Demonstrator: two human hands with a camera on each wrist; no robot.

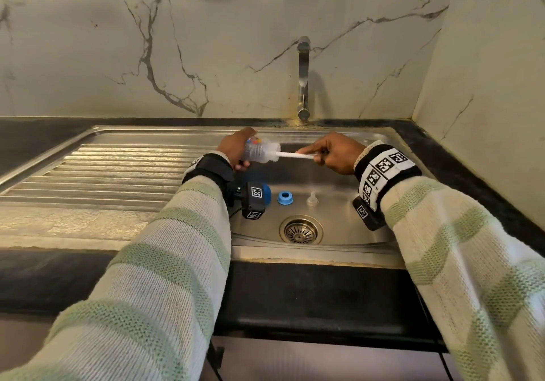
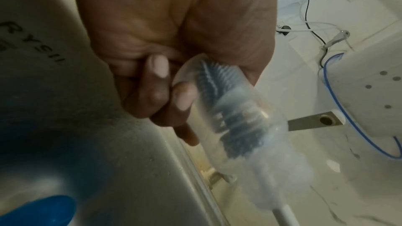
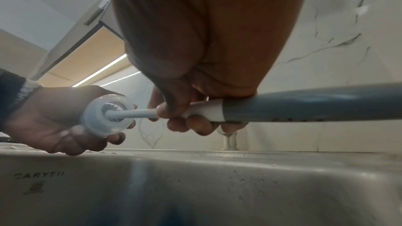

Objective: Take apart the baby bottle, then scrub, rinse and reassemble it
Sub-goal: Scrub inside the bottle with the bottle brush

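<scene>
My left hand (image 1: 236,152) grips the clear bottle body (image 1: 261,151) sideways over the sink, its mouth to the right. My right hand (image 1: 333,153) holds the bottle brush (image 1: 295,155) by its white and grey-blue handle (image 3: 282,107). The bristle head (image 2: 228,109) sits inside the bottle body (image 2: 228,118), and the white stem (image 3: 132,113) passes through the bottle mouth (image 3: 106,116). On the sink floor lie a blue screw ring (image 1: 285,198), a clear teat (image 1: 312,198) and a blue cap (image 1: 267,193), partly hidden by my left wrist camera.
The steel sink basin (image 1: 339,186) has a drain (image 1: 300,230) at the front middle. A tap (image 1: 303,79) stands behind it against the marble wall. A ribbed draining board (image 1: 103,171) lies to the left. Black counter edges surround the sink.
</scene>
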